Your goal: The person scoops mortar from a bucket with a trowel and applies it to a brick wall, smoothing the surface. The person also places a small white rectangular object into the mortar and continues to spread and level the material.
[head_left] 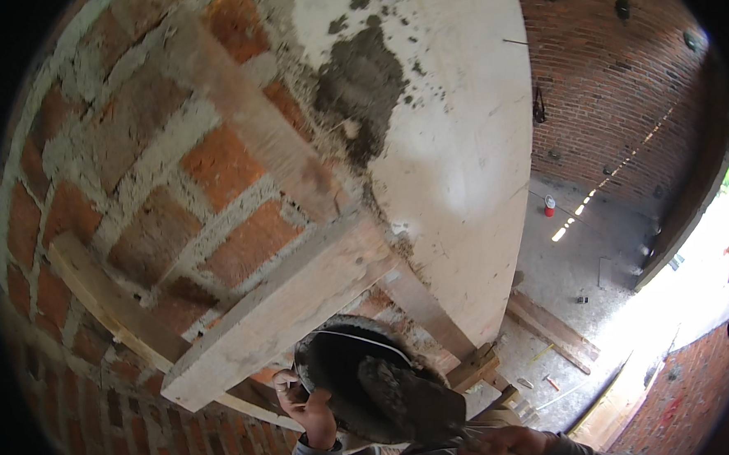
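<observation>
At the lower middle, a round black bucket (333, 359) shows its dark inside, with grey mortar smeared on its rim and a thin pale wire handle across its mouth. My left hand (310, 407) grips the bucket's left rim, fingers bent over the edge. In my right hand (508, 451), closed round the handle, is a trowel (429, 402). Its grey metal blade lies over the bucket's mouth, pointing left, with wet mortar near the tip. Part of the trowel's handle is hidden by my fingers.
A thick wooden beam (282, 306) crosses just beyond the bucket, joined by a long plank (263, 115). Brick wall (219, 166) fills the left. Wet mortar (360, 83) lies on a pale panel (459, 158). Far below right are a floor (556, 262), loose boards (553, 332) and a red-and-white container (549, 207).
</observation>
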`<state>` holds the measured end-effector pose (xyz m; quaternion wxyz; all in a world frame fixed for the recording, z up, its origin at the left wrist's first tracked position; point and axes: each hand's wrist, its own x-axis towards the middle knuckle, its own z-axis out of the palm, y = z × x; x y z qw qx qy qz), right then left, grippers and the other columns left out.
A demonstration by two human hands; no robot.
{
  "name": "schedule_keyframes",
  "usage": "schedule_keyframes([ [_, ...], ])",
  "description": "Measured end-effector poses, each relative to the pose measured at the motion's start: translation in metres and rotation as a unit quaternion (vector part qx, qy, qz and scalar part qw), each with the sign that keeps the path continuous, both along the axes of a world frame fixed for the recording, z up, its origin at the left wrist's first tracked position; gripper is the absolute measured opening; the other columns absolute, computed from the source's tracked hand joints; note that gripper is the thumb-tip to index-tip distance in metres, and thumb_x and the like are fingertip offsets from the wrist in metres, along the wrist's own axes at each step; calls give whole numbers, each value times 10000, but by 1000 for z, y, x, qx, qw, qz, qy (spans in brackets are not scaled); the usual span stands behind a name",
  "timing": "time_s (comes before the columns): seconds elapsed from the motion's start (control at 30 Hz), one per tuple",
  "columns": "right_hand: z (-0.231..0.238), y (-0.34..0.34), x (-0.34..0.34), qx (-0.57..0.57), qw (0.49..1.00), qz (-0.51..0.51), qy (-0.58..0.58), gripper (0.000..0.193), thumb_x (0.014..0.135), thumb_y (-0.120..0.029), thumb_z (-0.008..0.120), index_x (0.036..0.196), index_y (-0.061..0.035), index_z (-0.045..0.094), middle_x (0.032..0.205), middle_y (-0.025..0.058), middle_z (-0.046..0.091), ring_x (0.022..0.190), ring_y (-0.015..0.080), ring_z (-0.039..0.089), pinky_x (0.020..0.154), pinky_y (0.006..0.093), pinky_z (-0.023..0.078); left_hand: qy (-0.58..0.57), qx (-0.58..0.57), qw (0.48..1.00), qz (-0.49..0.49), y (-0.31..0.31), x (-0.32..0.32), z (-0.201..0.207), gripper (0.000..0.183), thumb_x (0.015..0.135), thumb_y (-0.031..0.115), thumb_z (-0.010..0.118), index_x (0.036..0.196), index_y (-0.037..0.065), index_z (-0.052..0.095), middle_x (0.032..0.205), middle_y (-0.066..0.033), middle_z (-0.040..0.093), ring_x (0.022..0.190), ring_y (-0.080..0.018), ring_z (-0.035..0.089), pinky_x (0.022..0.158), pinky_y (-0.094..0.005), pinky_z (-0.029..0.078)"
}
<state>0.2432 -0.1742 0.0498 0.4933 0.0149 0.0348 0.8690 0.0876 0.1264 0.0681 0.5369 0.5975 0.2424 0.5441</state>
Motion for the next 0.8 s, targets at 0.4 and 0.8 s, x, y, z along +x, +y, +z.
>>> schedule_keyframes([
  [0.4, 101, -14, 32, 43, 723, -593, -350, 171, 905, -31, 558, 1031, -36, 443, 744, 82, 561, 556, 133, 568, 488, 285, 463, 63, -56, 991, 102, 53, -31, -16, 697, 638, -102, 481, 1298, 27, 667, 1118, -43, 637, 812, -139, 548, 615, -237, 403],
  [0.8, 35, 195, 155, -103, 151, -924, -337, 162, 960, 34, 500, 1072, -79, 471, 827, 91, 578, 579, 158, 565, 555, 312, 519, 55, -78, 992, 82, 9, -38, 36, 455, 652, -70, 470, 1031, 31, 701, 944, -31, 707, 780, -144, 620, 640, -216, 447],
])
